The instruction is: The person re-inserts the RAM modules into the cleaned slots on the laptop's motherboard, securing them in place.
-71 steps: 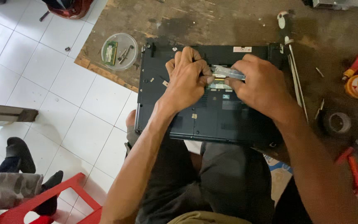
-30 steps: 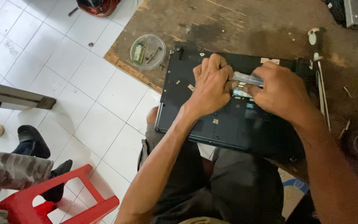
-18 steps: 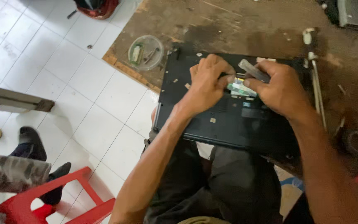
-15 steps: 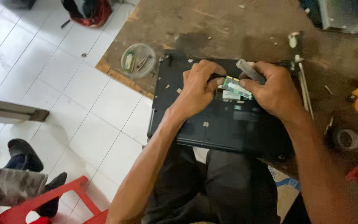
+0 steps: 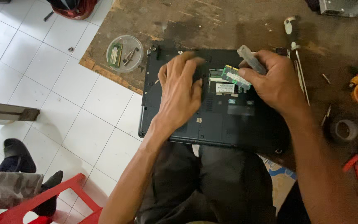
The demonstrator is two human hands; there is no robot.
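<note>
- Black plastic: an upturned laptop (image 5: 228, 120) lies on the worn wooden bench (image 5: 212, 20), its near edge over the person's lap, an open bay in its underside.
- The left hand (image 5: 181, 93) rests flat on the base, fingers spread.
- The right hand (image 5: 272, 79) pinches a green memory module (image 5: 235, 76) between thumb and fingertips, tilted just above the bay, and also grips a clear-handled tool (image 5: 250, 59).
- A round clear dish (image 5: 124, 53) with another green module and screws sits left of the laptop.
- A screwdriver (image 5: 297, 49) lies to the right.
</note>
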